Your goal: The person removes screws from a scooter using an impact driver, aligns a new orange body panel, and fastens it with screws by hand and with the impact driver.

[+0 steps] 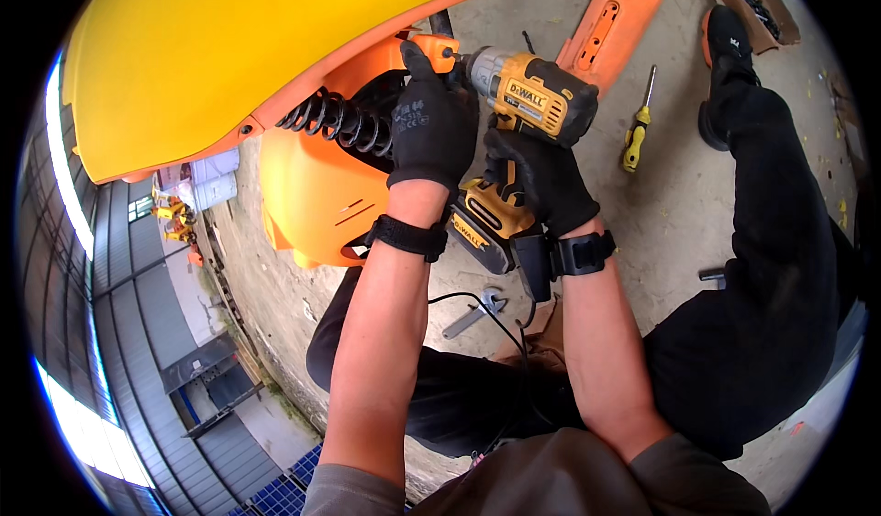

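My right hand (543, 174), in a black glove, is wrapped round the grip of a yellow-and-black cordless impact driver (532, 94). The driver's nose points left, its bit tip close against a screw spot on an orange plastic part (437, 50). My left hand (435, 130), also gloved, is at that part beside the bit; one finger reaches up along it and the others are mostly hidden. Left of this hand lies a black coil spring (335, 123) under a large yellow body panel (239, 48). A rounded orange cover (312, 190) sits below the spring.
On the concrete floor lie a yellow-handled screwdriver (640, 126), an orange plastic strip (613, 34), an adjustable wrench (475, 312) and a metal socket (712, 275). A cardboard box (752, 2) of small hardware stands at the far right, by my shoe (728, 34). A cable hangs between my forearms.
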### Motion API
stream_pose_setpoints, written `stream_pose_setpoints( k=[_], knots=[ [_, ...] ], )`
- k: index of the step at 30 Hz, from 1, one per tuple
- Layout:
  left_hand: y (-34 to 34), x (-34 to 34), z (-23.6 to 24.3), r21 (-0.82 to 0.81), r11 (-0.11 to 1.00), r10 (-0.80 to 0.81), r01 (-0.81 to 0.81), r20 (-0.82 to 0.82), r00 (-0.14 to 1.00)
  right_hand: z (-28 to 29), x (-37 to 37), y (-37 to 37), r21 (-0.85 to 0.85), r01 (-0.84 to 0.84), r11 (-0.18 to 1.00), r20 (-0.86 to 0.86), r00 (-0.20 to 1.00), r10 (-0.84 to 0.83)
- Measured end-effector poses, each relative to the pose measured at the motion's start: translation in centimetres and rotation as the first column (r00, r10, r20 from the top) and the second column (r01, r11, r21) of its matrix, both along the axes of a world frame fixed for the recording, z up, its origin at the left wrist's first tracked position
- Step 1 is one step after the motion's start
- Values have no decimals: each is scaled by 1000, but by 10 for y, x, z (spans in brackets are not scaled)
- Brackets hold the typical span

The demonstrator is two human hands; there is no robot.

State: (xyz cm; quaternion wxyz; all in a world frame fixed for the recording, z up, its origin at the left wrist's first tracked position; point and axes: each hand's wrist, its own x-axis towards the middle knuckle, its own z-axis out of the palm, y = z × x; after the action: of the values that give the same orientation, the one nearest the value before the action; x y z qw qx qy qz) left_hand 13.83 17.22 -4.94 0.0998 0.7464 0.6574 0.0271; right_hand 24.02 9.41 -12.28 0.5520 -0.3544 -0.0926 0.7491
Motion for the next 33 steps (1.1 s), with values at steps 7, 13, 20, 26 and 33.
stream_pose_setpoints(
  k=[7,13,20,26,33],
  knots=[
    [1,4,3,-48,999,20,-20,4,1000,-8,-7,-1,43,39,998,7,999,-39],
    [1,2,4,-45,999,3,-3,7,1000,-7,-6,0,41,44,998,10,999,-44],
    [1,2,3,-56,998,20,-19,27,999,-11,-8,1,63,59,996,5,998,-59],
    [0,2,4,-60,998,21,-21,11,1000,-10,-8,1,68,61,996,43,997,-64],
    [1,2,5,-66,998,23,-22,19,1000,-10,-4,2,58,24,998,80,996,-29]
  ],
)
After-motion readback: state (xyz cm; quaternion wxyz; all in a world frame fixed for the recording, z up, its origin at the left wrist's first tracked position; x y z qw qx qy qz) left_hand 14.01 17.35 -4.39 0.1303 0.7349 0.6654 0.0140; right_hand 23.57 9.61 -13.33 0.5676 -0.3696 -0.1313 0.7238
